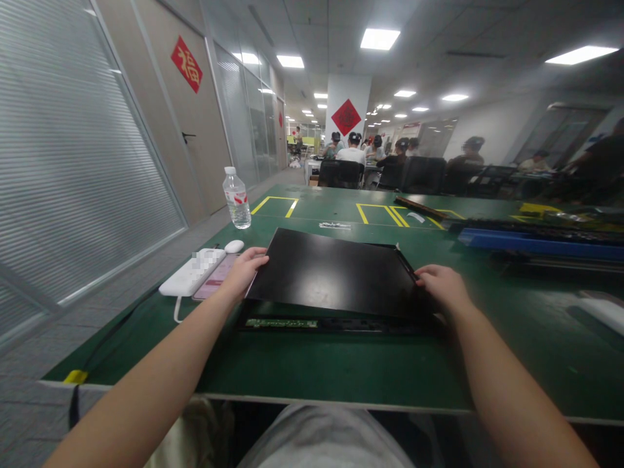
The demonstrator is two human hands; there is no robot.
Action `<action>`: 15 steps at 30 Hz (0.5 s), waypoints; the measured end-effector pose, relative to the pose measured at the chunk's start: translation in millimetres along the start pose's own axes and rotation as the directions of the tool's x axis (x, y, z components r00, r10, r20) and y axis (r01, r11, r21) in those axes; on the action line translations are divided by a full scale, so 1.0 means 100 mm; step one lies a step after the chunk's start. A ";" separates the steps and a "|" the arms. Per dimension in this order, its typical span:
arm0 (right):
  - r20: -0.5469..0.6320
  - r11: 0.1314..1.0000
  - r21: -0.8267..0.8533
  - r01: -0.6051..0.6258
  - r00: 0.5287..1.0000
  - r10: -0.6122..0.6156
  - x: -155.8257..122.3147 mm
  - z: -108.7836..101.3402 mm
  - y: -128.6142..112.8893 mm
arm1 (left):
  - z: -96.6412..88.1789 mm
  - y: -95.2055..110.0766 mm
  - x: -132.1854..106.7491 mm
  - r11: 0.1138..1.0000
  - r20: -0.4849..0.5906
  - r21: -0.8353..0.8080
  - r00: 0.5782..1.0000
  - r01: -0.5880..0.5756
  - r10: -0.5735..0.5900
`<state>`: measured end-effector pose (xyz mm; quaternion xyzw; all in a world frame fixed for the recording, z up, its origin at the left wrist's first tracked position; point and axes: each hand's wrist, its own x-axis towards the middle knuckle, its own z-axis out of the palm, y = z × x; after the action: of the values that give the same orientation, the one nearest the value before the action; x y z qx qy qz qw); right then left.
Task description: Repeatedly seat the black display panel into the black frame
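A glossy black screen panel (331, 273) is tilted above a black frame (370, 325) on the green table. My left hand (249, 265) grips the panel's left edge, thumb on top and the other fingers partly hidden below. At the opposite side my right hand (441, 283) has its fingers closed at the panel's right edge, close to the frame's raised rim (403, 260). Along the near side of the frame a narrow green circuit board (281, 323) shows. Most of the frame's inside is covered by the panel.
Left of the panel are a white power bank (192, 273), a phone (212, 286), a white earbud case (234, 246) and a water bottle (237, 200). A small clear packet (335, 225) lies behind. Dark strips and a blue bar (526, 242) occupy the right. Several people sit farther back.
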<state>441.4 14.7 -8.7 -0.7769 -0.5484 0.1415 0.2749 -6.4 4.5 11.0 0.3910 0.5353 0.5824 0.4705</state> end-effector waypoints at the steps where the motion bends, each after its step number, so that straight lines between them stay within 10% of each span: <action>1: -0.001 1.000 -0.004 0.000 1.000 0.000 0.00 0.00 0.00 | -0.01 -0.01 0.01 1.000 0.007 0.001 1.000 -0.020 0.020; 15: 0.003 1.000 -0.009 0.008 1.000 -0.008 0.03 0.02 0.02 | -0.12 -0.21 0.15 0.988 -0.043 0.142 0.997 -0.055 0.062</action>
<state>443.0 17.2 -11.5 -0.7757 -0.5526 0.1392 0.2712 -19.0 16.1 -11.8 0.4251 0.5742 0.5659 0.4117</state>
